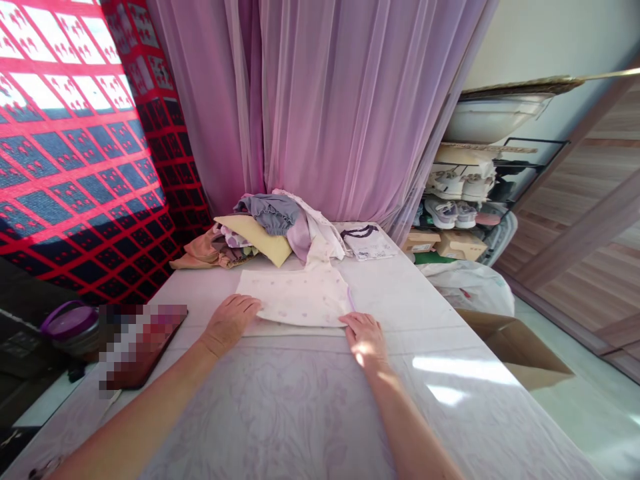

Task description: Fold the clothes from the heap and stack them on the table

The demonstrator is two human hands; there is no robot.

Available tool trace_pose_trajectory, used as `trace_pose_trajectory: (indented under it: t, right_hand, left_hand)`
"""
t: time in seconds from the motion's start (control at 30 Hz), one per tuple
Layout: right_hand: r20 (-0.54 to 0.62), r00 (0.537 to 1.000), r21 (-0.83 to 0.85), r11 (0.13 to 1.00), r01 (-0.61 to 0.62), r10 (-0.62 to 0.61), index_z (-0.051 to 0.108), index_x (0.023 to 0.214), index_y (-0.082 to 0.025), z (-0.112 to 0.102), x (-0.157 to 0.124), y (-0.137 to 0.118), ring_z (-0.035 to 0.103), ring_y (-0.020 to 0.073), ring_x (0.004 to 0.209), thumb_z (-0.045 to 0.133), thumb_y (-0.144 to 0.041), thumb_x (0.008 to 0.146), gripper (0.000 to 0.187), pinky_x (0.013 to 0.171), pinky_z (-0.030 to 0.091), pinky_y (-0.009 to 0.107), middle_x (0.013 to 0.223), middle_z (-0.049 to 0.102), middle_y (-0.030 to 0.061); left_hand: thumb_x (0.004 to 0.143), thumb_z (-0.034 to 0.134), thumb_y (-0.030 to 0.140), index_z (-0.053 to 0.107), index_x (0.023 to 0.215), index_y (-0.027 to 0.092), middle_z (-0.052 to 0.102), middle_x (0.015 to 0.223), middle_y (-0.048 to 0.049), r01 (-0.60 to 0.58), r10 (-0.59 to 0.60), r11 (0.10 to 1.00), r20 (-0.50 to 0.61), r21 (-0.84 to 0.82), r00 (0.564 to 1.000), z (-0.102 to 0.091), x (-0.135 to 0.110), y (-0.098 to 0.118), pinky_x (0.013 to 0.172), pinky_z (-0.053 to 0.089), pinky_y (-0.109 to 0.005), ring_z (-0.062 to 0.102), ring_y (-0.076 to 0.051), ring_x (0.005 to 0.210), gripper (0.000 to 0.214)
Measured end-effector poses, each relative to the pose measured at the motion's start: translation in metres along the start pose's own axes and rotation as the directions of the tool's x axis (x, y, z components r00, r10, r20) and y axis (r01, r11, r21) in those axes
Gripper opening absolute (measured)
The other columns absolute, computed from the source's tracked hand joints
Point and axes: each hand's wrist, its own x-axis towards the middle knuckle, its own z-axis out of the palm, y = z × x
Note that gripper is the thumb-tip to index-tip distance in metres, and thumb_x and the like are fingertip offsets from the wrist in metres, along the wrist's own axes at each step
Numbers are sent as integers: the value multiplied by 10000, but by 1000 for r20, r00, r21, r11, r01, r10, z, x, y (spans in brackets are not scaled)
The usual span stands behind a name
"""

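A cream child's top [295, 293] with small pale prints lies folded lengthwise, a sleeve pointing away toward the clothes pile. My left hand [233, 325] is closed at its near left end, fingertips on the cloth. At the near right corner, by a lilac trim, my right hand [366, 339] pinches the edge. The near edge is drawn straight between both hands. Behind the top is a heap of clothes: a yellow piece [265, 237], a grey-blue garment [273, 212] and an orange-brown one [200, 250]. A folded white shirt [367, 243] with a dark collar lies to the right.
The white patterned table cover [280, 407] spans the surface under my arms. A dark-edged device [150, 363], its screen blurred, lies at left near a purple-lidded jar [73, 327]. Right of the table stand an open cardboard box [515, 347] and a shoe rack [455, 200]. Purple curtains [330, 100] hang behind.
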Motion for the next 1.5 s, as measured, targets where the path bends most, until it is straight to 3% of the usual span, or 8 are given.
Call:
trace_pose_trajectory:
  t: [0.5,0.6,0.8,0.97,1.1,1.23,1.37,1.5]
  right_hand:
    - [41,999,-84,996,-25,29,706,1093,-324,-4,-3,-2,564,216,1015,428,-120,829,434,845,404,336,1121,664,31]
    - [35,999,-67,998,-11,14,706,1095,-313,-2,-3,-1,562,213,1026,431,-122,820,434,860,402,334,1123,663,32]
    - [-24,999,-60,997,43,-44,716,1065,-312,1,-5,3,546,215,1084,440,-119,819,417,894,382,343,1166,656,30]
    - [-65,996,-56,997,59,-62,719,1039,-314,7,-5,7,566,197,1057,464,-122,832,380,880,390,326,1152,667,16]
    - [-85,993,-47,996,73,-77,719,1026,-317,12,-5,10,585,192,1029,481,-121,831,366,861,406,323,1132,677,12]
    - [-104,991,-34,996,82,-86,721,1024,-320,14,-4,13,595,196,1022,482,-123,830,365,860,416,331,1132,679,12]
    - [-109,991,-33,996,81,-84,720,1023,-328,16,-4,13,601,197,1019,476,-135,835,364,854,421,338,1134,680,7]
    - [-95,993,-34,997,71,-74,719,1028,-329,17,-4,14,599,196,1024,459,-143,840,371,855,426,342,1138,680,5]
  left_hand:
    - [808,427,115,665,1071,246,647,1221,-48,270,-278,945,-22,-186,960,14,-23,13,930,503,-317,626,-184,1068,378]
    - [783,387,92,623,1134,218,650,1212,-51,407,-429,859,-3,-309,903,13,-22,11,964,482,-294,611,-164,1101,441]
    - [896,366,290,626,1110,227,733,1055,-39,676,-573,690,376,-260,729,-8,3,3,800,508,-295,670,-196,987,343]
    - [863,476,457,593,1197,240,730,1022,-65,694,-578,703,442,-158,686,-13,30,12,711,482,-299,665,-237,939,416]
    - [812,538,258,602,1191,265,698,1019,-24,703,-639,634,293,-322,711,-2,35,22,719,484,-257,648,-155,814,384]
    - [800,494,170,619,1123,260,658,928,4,516,-585,642,73,-567,808,8,17,38,735,497,-227,616,-113,753,358]
    - [765,530,168,629,991,244,652,842,7,375,-424,682,78,-627,902,11,-11,51,752,499,-235,625,-124,773,257]
    - [785,543,245,600,876,228,671,819,5,376,-388,675,129,-635,913,11,-26,42,755,502,-247,642,-134,774,109]
